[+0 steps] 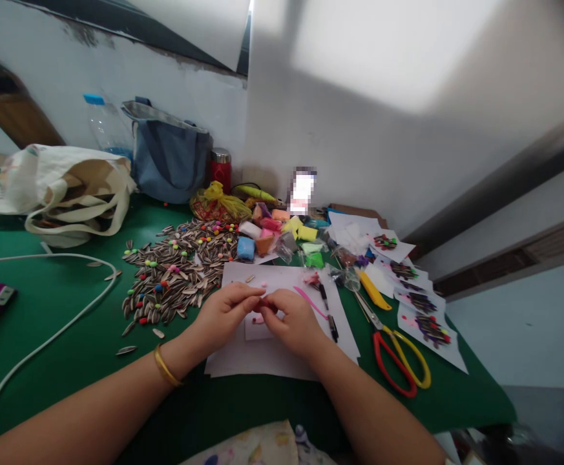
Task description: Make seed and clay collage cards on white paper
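My left hand (228, 316) and my right hand (295, 321) meet above white sheets of paper (282, 367). Their fingertips are pinched together around a small dark red piece, mostly hidden by the fingers; its kind cannot be made out. Beneath them lies a smaller white card (257, 333) with a little pink and dark bit on it. Right of my right hand, a black pen (333, 328) and a thin pink strip (311, 301) rest on the paper. A pink lump (311, 278) sits near its top edge.
Striped sunflower seeds (179, 271) with coloured beads are heaped left of the paper. Coloured clay packets (267, 242) lie behind it. On the right are scissors (398, 355), a yellow cutter (373, 290) and decorated cards (431, 329). Bags (170, 155) and a white cable (59, 336) occupy the left.
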{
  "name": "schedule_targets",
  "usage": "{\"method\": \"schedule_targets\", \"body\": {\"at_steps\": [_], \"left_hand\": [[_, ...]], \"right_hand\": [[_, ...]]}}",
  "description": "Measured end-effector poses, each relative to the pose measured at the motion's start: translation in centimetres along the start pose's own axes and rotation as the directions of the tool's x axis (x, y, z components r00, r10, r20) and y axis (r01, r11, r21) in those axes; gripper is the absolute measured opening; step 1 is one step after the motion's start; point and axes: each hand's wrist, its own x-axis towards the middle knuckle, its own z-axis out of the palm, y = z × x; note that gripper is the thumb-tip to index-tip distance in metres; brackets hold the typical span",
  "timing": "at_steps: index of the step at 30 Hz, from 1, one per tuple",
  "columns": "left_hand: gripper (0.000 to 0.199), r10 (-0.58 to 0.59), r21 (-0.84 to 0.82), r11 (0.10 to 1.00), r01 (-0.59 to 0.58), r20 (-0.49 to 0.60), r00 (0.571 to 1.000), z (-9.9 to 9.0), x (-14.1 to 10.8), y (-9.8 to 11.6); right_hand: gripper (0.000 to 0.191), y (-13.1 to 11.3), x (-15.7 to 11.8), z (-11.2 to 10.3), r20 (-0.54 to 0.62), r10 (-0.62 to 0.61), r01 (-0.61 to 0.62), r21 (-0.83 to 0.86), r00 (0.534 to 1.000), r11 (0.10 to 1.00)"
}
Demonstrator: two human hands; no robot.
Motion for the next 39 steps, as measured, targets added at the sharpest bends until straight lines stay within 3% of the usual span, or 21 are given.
{"method": "schedule_targets", "body": {"at_steps": [3, 6, 11, 18, 25, 28, 33, 39], "left_hand": [[0.016, 0.030, 0.062, 0.998, -0.030, 0.001, 1.000, -0.03, 0.04, -0.06], [0.014, -0.015, 0.082, 0.997, 0.016, -0.017, 1.000, 0.09, -0.01, 0.01], [0.024, -0.088, -0.008, 0.996, 0.088, -0.061, 0.994, 0.40, -0.22, -0.31], [0.020, 0.098, 0.217, 0.971, -0.096, 0.001, 0.995, 0.22, -0.49, -0.71], [0.026, 0.190, 0.227, 0.957, -0.180, -0.021, 0.982, 0.23, -0.46, -0.67], [0.018, 0.193, 0.190, 0.963, -0.189, -0.004, 0.981, 0.19, -0.31, -0.39], [0.012, 0.151, 0.185, 0.974, -0.130, -0.103, 0.983, 0.27, -0.27, -0.20], [0.016, 0.147, 0.215, 0.966, -0.145, 0.010, 0.989, 0.21, -0.45, -0.12]], "right_hand": [[0.011, 0.00, -0.13, 0.32, -0.017, -0.007, 0.006, -0.045, 1.000, 0.999], [0.010, -0.30, -0.13, 0.24, -0.029, 0.015, -0.015, -0.014, 0.999, 1.000], [0.012, -0.57, -0.01, -0.24, 0.005, 0.042, -0.042, 0.061, 0.999, 0.997], [0.017, -0.35, -0.11, -0.12, 0.026, 0.054, -0.055, 0.050, 0.998, 0.997], [0.017, -0.62, -0.03, -0.32, 0.053, 0.071, -0.072, 0.029, 0.996, 0.997], [0.014, -0.65, -0.01, -0.31, 0.055, 0.079, -0.081, 0.021, 0.995, 0.997], [0.010, -0.39, -0.02, -0.05, 0.049, 0.075, -0.076, 0.034, 0.996, 0.996], [0.013, -0.35, -0.09, 0.22, 0.063, 0.082, -0.081, -0.022, 0.995, 0.996]]}}
